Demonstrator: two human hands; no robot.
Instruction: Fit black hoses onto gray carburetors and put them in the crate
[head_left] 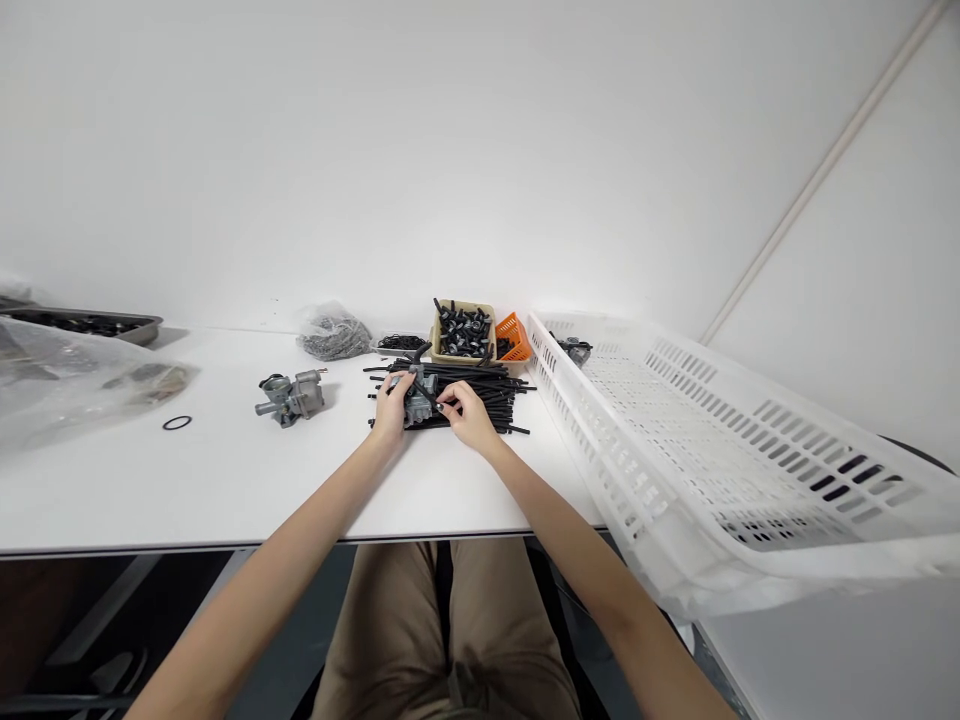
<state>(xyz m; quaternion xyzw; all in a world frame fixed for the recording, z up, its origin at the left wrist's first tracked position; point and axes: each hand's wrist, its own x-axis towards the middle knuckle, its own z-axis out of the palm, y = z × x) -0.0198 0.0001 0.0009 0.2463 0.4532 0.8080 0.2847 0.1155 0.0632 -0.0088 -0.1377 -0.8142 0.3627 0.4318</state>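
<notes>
My left hand [392, 402] is closed around a grey metal carburetor [417, 404], holding it over a pile of black rubber tubes [495, 388]. A black hose curves up from the top of this carburetor. On its right side my right hand [466, 415] pinches a small dark part at the carburetor; finger and thumb partly cover it, and it looks like the end of a black tube. To the left, a second carburetor [291, 398] rests on the white table, apart from both hands.
A large white plastic crate [660, 480] stands at the right, with another carburetor [576, 350] inside. Behind the tubes are a beige bin [435, 345] of black parts, an orange basket [513, 336] and a bag of rings [334, 332]. A black ring [177, 423] lies left.
</notes>
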